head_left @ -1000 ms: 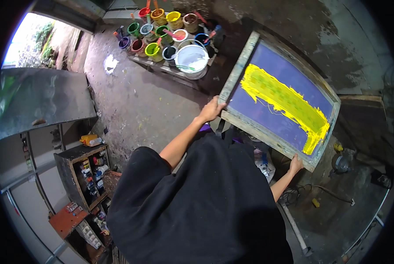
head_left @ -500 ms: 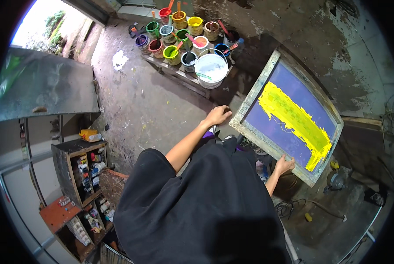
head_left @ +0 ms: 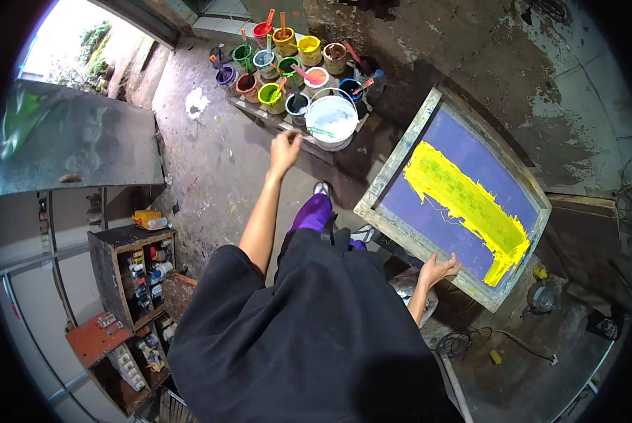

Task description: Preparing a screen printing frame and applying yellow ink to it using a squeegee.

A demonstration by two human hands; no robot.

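Note:
A wooden-framed printing screen (head_left: 385,185) with purple mesh and a wide yellow paint streak (head_left: 464,201) stands tilted at the right. My right hand (head_left: 439,268) grips its lower frame edge. My left hand (head_left: 285,148) is stretched out forward with nothing in it, fingers loosely apart, just short of a large white bucket (head_left: 332,120). Behind the bucket stand several small paint pots (head_left: 273,95) in green, yellow, orange, red and purple, most with a stick in them.
A dark wooden shelf unit (head_left: 129,271) with small bottles stands at the left, an orange box (head_left: 97,338) below it. A grey metal sheet (head_left: 69,141) leans at the far left. Cables (head_left: 464,342) lie on the stained concrete floor at lower right.
My left hand has let go of the screen's left edge and moved out toward the white bucket and pots. My right hand keeps hold of the frame, and the view has shifted.

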